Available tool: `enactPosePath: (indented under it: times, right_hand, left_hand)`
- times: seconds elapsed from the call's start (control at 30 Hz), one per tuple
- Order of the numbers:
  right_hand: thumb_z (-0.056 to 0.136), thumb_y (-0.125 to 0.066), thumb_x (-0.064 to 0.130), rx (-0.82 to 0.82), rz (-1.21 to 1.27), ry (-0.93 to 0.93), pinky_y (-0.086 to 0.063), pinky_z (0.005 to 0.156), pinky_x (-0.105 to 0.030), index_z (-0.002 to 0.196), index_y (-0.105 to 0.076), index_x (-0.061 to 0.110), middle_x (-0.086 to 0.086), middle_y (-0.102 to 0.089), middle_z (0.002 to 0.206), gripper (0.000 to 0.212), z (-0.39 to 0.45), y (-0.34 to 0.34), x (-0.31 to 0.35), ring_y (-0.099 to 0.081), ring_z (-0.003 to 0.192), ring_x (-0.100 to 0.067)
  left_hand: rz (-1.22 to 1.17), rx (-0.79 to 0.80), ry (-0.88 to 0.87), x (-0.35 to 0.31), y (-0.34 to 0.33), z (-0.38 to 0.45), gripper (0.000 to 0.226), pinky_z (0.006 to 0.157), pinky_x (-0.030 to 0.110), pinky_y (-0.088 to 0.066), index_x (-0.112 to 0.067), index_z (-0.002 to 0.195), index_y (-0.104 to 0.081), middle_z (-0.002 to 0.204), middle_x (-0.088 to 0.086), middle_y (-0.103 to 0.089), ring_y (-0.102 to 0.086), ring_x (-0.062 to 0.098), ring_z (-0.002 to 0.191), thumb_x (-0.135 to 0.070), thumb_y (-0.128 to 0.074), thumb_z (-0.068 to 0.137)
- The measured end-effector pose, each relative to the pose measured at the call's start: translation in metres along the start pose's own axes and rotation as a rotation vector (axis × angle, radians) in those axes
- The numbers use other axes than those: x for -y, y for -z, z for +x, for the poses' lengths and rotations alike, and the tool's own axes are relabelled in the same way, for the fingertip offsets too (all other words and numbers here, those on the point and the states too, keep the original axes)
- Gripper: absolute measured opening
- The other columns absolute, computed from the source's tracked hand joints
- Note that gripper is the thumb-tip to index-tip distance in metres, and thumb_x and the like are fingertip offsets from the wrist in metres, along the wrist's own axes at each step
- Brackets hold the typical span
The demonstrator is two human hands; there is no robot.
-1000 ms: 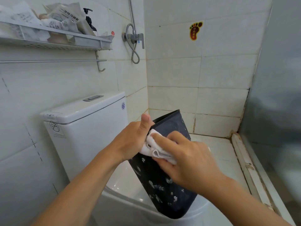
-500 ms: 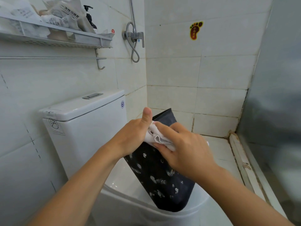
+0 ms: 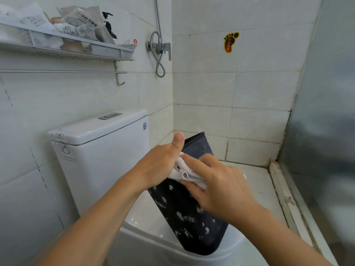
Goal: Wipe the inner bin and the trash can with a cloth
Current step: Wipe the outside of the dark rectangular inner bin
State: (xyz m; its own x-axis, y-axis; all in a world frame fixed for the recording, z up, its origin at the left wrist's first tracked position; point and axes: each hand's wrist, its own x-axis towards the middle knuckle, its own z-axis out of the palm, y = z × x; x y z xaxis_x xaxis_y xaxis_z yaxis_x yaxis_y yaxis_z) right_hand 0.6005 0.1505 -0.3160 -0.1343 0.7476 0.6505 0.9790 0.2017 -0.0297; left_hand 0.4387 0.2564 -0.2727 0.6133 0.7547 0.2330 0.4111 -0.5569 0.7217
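Head view only. Inner bin (image 3: 188, 217), black with white specks, tilted, its bottom end resting on the closed toilet lid (image 3: 146, 217), open end up toward the tiled corner. Left hand (image 3: 159, 167) grips the bin's near upper edge, thumb straight up along the rim. Right hand (image 3: 221, 187) presses a bunched white cloth (image 3: 184, 173) against the bin's outer wall, fingers curled over the cloth and pinching it. Cistern (image 3: 99, 150) just left of the bin. Wall shelf (image 3: 76, 48) above holds packets and a pump bottle (image 3: 109, 27).
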Motion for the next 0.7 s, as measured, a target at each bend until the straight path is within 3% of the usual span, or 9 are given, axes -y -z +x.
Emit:
enactPosePath:
  times: [0.07, 0.17, 0.23, 0.3, 0.37, 0.6, 0.7]
  right_hand:
    - [0.098, -0.050, 0.058, -0.015, 0.003, 0.006, -0.044, 0.046, -0.030, 0.136, -0.056, 0.040, 0.012, -0.051, 0.092, 0.043, 0.005, 0.001, 0.002, -0.049, 0.056, -0.014]
    - [0.096, -0.048, 0.059, 0.060, -0.008, 0.036, -0.045, 0.044, -0.030, 0.133, -0.055, 0.040, 0.012, -0.051, 0.093, 0.042, -0.010, 0.003, -0.003, -0.049, 0.054, -0.013]
    - [0.095, -0.046, 0.061, 0.118, -0.009, 0.030, -0.047, 0.044, -0.032, 0.133, -0.053, 0.044, 0.013, -0.052, 0.090, 0.042, -0.026, 0.003, -0.010, -0.051, 0.053, -0.015]
    - [0.095, -0.043, 0.064, 0.153, -0.008, 0.005, -0.049, 0.045, -0.034, 0.133, -0.051, 0.048, 0.014, -0.052, 0.089, 0.043, -0.036, 0.004, -0.015, -0.054, 0.054, -0.017]
    - [0.095, -0.043, 0.065, 0.137, -0.041, -0.006, -0.049, 0.044, -0.033, 0.132, -0.053, 0.046, 0.014, -0.052, 0.087, 0.043, -0.037, 0.003, -0.015, -0.053, 0.054, -0.017]
    - [0.099, -0.049, 0.057, -0.008, -0.003, -0.015, -0.047, 0.046, -0.035, 0.138, -0.054, 0.041, 0.010, -0.051, 0.091, 0.042, -0.005, 0.002, 0.005, -0.050, 0.056, -0.017]
    - [0.095, -0.048, 0.058, 0.085, -0.042, 0.038, -0.042, 0.044, -0.026, 0.133, -0.054, 0.040, 0.011, -0.053, 0.090, 0.042, -0.017, 0.007, -0.002, -0.049, 0.054, -0.014]
  left_hand:
    - [-0.006, 0.007, -0.028, -0.002, 0.000, -0.001, 0.107, 0.090, 0.054, -0.049, -0.002, 0.084, -0.051, 0.075, 0.010, -0.062, -0.058, 0.027, 0.076, -0.095, 0.002, 0.078]
    - [0.038, 0.002, -0.005, 0.000, 0.000, 0.003, 0.111, 0.087, 0.050, -0.049, -0.002, 0.090, -0.050, 0.083, 0.017, -0.061, -0.056, 0.033, 0.080, -0.099, 0.003, 0.074]
    - [0.099, -0.031, -0.018, 0.002, -0.001, 0.003, 0.095, 0.081, 0.041, -0.046, -0.008, 0.085, -0.047, 0.080, 0.006, -0.057, -0.052, 0.024, 0.076, -0.095, -0.010, 0.081]
    - [0.165, -0.049, -0.051, 0.002, -0.003, 0.002, 0.070, 0.069, 0.035, -0.044, -0.012, 0.082, -0.053, 0.068, -0.005, -0.053, -0.050, 0.013, 0.066, -0.077, -0.034, 0.095]
    - [0.180, -0.055, -0.055, 0.002, -0.004, 0.002, 0.051, 0.063, 0.029, -0.037, -0.021, 0.074, -0.048, 0.061, -0.013, -0.045, -0.042, 0.006, 0.058, -0.064, -0.043, 0.101]
    - [0.061, -0.027, 0.003, -0.007, -0.003, 0.001, 0.068, 0.082, 0.039, -0.049, -0.018, 0.072, -0.051, 0.070, -0.005, -0.061, -0.057, 0.015, 0.072, -0.075, -0.026, 0.099]
    - [0.070, -0.008, 0.012, -0.003, -0.001, 0.003, 0.099, 0.097, 0.051, -0.051, -0.004, 0.101, -0.062, 0.098, 0.015, -0.071, -0.066, 0.032, 0.096, -0.089, -0.015, 0.087]
